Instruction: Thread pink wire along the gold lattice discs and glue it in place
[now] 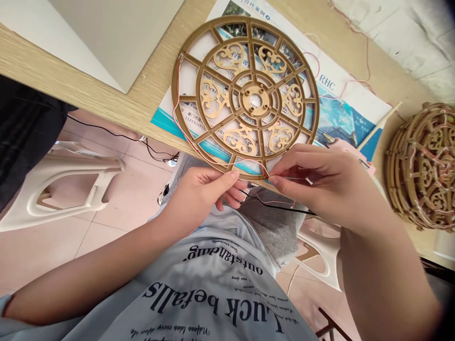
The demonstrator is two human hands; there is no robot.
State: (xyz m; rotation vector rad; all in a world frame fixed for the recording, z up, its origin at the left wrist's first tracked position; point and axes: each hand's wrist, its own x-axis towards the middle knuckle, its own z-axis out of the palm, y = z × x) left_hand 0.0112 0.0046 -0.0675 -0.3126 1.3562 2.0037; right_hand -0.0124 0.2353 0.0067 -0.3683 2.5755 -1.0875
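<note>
A round, gold-brown openwork frame (253, 42) with spokes and scroll ornaments lies on printed sheets, its near rim jutting past the table edge. My left hand (216, 187) grips that near rim, thumb on top and fingers curled beneath. Thin red and white wires (177, 97) run along the frame's left side to the near rim. At the rim's near right, my right hand (313, 177) pinches a thin wire between thumb and forefinger, close to a spoke end. Its other fingers are curled, partly hiding the wire.
Several similar wired frames (423, 166) are stacked at the right. A pink tool (350, 151) and a thin stick (380, 125) lie beyond my right hand. A white board (99, 33) stands at the upper left. Loose wire (368, 61) trails along the far side. A white plastic chair (74, 180) stands at left.
</note>
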